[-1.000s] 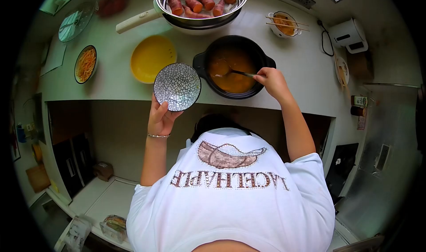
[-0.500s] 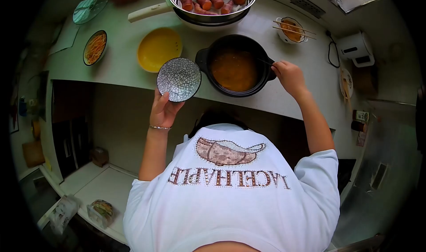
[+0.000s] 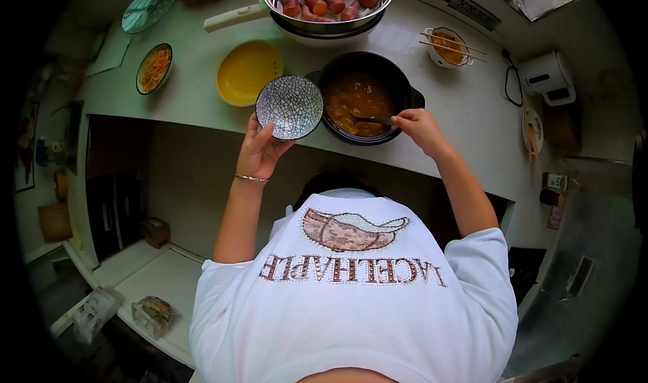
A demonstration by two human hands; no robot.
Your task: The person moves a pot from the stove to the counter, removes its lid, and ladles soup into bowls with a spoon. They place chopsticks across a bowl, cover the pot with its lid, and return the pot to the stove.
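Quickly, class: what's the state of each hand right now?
Left hand: holding the crackle-patterned bowl.
Right hand: holding the dark utensil that reaches into the black pot.

We see a yellow bowl (image 3: 246,72) on the counter (image 3: 192,86) and, beyond it to the right, a metal steamer (image 3: 387,7) holding reddish sweet potatoes (image 3: 335,0). Leftward we have a bowl of orange shreds (image 3: 154,70) and a round clear lid (image 3: 150,10); rightward, a small white bowl (image 3: 443,60) — two chopsticks (image 3: 472,49) across it — and a white appliance (image 3: 548,74).
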